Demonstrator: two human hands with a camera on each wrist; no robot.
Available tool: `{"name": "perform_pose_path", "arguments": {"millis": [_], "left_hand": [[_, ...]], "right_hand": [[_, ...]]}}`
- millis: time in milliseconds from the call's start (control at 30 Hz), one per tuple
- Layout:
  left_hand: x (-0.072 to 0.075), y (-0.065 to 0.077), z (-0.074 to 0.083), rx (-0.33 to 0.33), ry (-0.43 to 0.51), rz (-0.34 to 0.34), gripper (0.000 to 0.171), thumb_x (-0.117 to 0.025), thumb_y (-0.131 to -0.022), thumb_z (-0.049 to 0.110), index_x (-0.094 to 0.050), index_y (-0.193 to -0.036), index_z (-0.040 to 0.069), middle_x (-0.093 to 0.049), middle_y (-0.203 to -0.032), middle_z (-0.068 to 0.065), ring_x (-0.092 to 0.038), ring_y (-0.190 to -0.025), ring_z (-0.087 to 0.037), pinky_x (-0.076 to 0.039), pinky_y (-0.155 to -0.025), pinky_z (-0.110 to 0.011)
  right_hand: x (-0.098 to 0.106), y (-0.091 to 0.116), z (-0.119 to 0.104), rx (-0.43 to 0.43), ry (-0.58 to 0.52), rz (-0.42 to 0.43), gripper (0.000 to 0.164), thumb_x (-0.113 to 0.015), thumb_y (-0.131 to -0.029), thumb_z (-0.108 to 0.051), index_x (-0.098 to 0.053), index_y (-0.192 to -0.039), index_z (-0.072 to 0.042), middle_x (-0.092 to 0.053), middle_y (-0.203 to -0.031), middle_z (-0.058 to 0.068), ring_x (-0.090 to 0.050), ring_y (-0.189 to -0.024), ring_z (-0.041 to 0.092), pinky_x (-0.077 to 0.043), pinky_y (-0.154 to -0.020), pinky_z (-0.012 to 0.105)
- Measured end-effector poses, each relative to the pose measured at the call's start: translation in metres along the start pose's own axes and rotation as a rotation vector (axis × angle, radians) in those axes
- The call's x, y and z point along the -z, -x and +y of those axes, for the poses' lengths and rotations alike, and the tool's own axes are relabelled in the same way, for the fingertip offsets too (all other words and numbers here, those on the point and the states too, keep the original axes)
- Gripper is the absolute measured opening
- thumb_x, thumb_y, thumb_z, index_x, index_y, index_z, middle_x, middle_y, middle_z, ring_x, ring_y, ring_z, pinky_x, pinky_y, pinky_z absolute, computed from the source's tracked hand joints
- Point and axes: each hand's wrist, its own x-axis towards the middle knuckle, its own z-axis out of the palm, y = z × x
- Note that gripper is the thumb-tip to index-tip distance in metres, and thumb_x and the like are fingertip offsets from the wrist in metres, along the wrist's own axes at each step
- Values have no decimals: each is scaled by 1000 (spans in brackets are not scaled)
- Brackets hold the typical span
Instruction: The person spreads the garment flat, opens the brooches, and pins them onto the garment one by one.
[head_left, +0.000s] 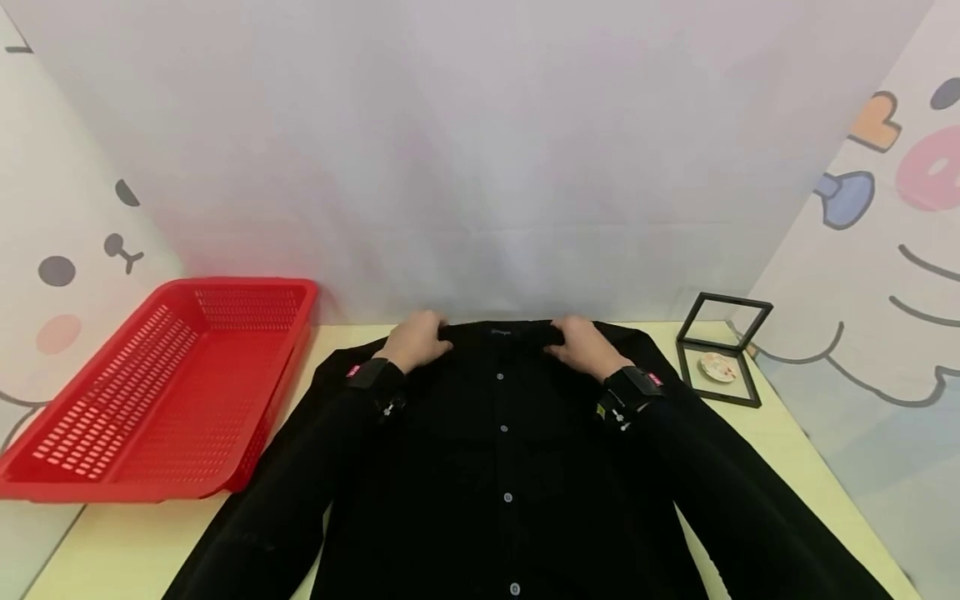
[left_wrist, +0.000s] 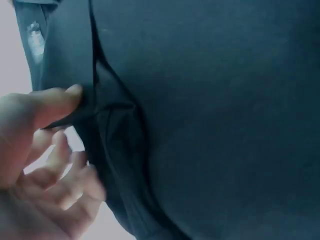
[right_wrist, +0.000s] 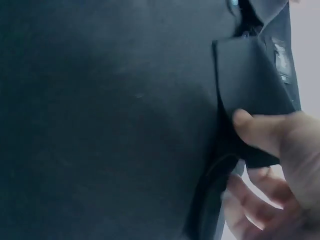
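A black button-up shirt [head_left: 465, 450] lies front side up on the pale table, its row of light buttons running down the middle. At the far end is its collar [right_wrist: 250, 80], with a small label [head_left: 501, 332] inside the neck. My left hand [head_left: 417, 340] pinches the collar's left side between thumb and fingers, as the left wrist view shows. On the opposite side, my right hand [head_left: 587, 346] grips the collar flap, thumb on top and fingers beneath. Both sleeved forearms lie over the shirt and hide parts of it.
A red plastic basket [head_left: 243, 467] with perforated walls stands at the left. At the back right sits an opened black-framed case [head_left: 720, 394] holding a small round patterned item [head_left: 717, 367]. A white curtain [head_left: 480, 167] hangs behind the table's [head_left: 832, 508] far edge.
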Motion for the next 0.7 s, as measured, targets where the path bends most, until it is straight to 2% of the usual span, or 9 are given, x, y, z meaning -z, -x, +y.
{"name": "perform_pose_path", "arguments": {"millis": [100, 200, 267, 333, 400, 467, 533, 600, 700], "left_hand": [[11, -2, 8, -43, 35, 171, 30, -63, -103, 14, -67, -131, 3, -69, -123, -17, -68, -101, -30, -54, -86, -41], [23, -3, 16, -112, 75, 311, 26, -60, -105, 13, -68, -127, 3, -71, -110, -15, -67, -96, -27, -53, -85, -37], [30, -2, 22, -150, 100, 385, 25, -58, -105, 14, -68, -126, 4, -71, -107, -14, -66, -94, -26, -52, -83, -37], [35, 1, 27, -176, 116, 439, 26, -57, -106, 16, -66, -127, 5, -68, -114, -14, -65, -101, -27, -51, -88, -37], [41, 5, 30, -204, 139, 466, 25, -57, -106, 17, -65, -126, 5, -66, -121, -14, -63, -112, -28, -50, -95, -38], [45, 10, 31, -240, 158, 449, 24, -59, -105, 17, -64, -126, 6, -65, -125, -14, -61, -118, -29, -49, -103, -39], [47, 17, 28, -275, 175, 377, 26, -58, -106, 17, -62, -128, 5, -67, -124, -14, -62, -117, -29, -49, -103, -39], [44, 23, 23, -289, 203, 274, 30, -56, -107, 17, -59, -133, 3, -68, -121, -16, -64, -113, -29, -51, -100, -39], [32, 30, 14, -263, 258, 101, 37, -53, -109, 18, -52, -142, 1, -69, -118, -16, -66, -105, -27, -53, -94, -38]], "right_hand": [[14, 4, -2, 49, 3, 158, 37, -66, -99, -4, -63, -134, 7, -64, -133, 29, -66, -113, 43, -56, -92, 51], [29, 8, -5, 69, -25, 254, 34, -62, -100, -1, -66, -133, 3, -65, -133, 26, -65, -114, 42, -55, -93, 50], [38, 11, -9, 88, -42, 289, 35, -61, -100, 0, -65, -135, 2, -64, -133, 26, -65, -114, 43, -55, -94, 50], [46, 15, -14, 106, -55, 315, 32, -62, -101, -3, -66, -132, 2, -65, -130, 25, -65, -111, 41, -55, -93, 49], [53, 18, -18, 141, -68, 328, 27, -63, -101, -4, -68, -127, 2, -67, -123, 24, -67, -102, 39, -55, -87, 48], [58, 22, -20, 175, -75, 321, 21, -65, -101, -7, -70, -120, 0, -70, -115, 21, -68, -99, 37, -55, -85, 48], [60, 27, -19, 201, -79, 286, 19, -67, -100, -10, -69, -117, -1, -71, -106, 18, -68, -87, 33, -54, -76, 46], [59, 33, -16, 209, -89, 220, 21, -69, -100, -14, -65, -117, -1, -70, -95, 15, -65, -76, 28, -51, -69, 43], [50, 39, -9, 185, -137, 87, 33, -66, -102, -18, -57, -129, 1, -61, -77, 8, -53, -59, 20, -43, -59, 37]]}}
